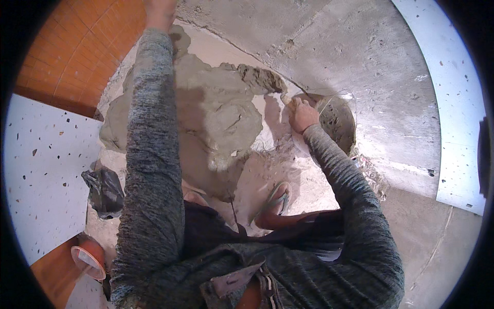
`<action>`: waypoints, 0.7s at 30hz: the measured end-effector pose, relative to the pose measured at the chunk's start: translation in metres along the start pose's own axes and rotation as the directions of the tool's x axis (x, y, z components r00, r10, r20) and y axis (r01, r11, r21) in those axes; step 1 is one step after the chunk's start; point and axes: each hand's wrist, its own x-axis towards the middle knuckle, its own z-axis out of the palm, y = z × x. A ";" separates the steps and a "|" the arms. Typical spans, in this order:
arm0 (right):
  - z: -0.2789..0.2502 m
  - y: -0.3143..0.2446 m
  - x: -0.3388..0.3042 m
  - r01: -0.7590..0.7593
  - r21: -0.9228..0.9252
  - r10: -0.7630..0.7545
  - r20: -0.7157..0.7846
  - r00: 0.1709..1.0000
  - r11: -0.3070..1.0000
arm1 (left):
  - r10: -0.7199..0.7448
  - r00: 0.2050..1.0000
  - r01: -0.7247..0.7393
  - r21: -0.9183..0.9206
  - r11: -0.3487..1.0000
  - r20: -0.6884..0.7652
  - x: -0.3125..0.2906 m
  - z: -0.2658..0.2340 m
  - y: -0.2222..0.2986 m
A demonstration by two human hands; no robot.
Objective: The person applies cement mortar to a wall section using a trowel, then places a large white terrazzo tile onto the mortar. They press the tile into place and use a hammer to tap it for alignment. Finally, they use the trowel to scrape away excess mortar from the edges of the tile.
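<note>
I am bent over a pile of wet grey mortar (216, 110) spread on the floor. My right hand (301, 114) grips a trowel handle; its blade (270, 82) is in the mortar at the pile's far right edge. Right beside that hand sits a round mortar-smeared pan (339, 121). My left hand (159, 13) reaches far up to the top edge of the view, partly cut off, near the orange tiled surface (82, 49); what it touches is hidden. My foot in a sandal (275, 198) stands below the pile.
A speckled white slab (43, 170) lies at the left, another white slab (453, 103) at the right. A black plastic bag (105, 190) sits by the left slab. An orange cup-like object (87, 257) lies lower left. A smoothed grey cement surface (370, 67) spans the upper right.
</note>
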 end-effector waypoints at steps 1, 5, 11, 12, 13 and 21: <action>-0.003 0.006 0.002 0.018 0.000 -0.018 -0.011 1.000 1.000 | 0.100 0.995 -0.100 0.127 0.987 0.010 0.006 -0.002 -0.004; -0.007 0.003 -0.002 -0.056 0.151 0.066 -0.061 0.996 0.987 | 0.041 0.999 -0.041 0.057 0.998 0.009 -0.001 0.001 0.008; -0.009 -0.004 0.019 -0.005 0.412 -0.026 0.070 0.997 0.911 | -0.051 0.998 0.054 -0.106 0.993 0.026 0.010 -0.003 0.012; -0.005 0.002 0.020 0.083 0.308 -0.118 0.096 0.988 0.948 | -0.058 0.998 0.062 -0.139 0.988 0.029 0.006 -0.001 0.016; 0.009 0.010 0.025 0.175 0.202 -0.205 0.134 0.970 0.964 | -0.069 0.997 0.073 -0.159 0.985 0.031 0.004 0.002 0.020; 0.025 0.005 0.042 -0.064 0.192 0.028 0.185 0.982 0.979 | -0.003 0.998 0.010 -0.122 0.992 0.058 0.008 0.000 0.022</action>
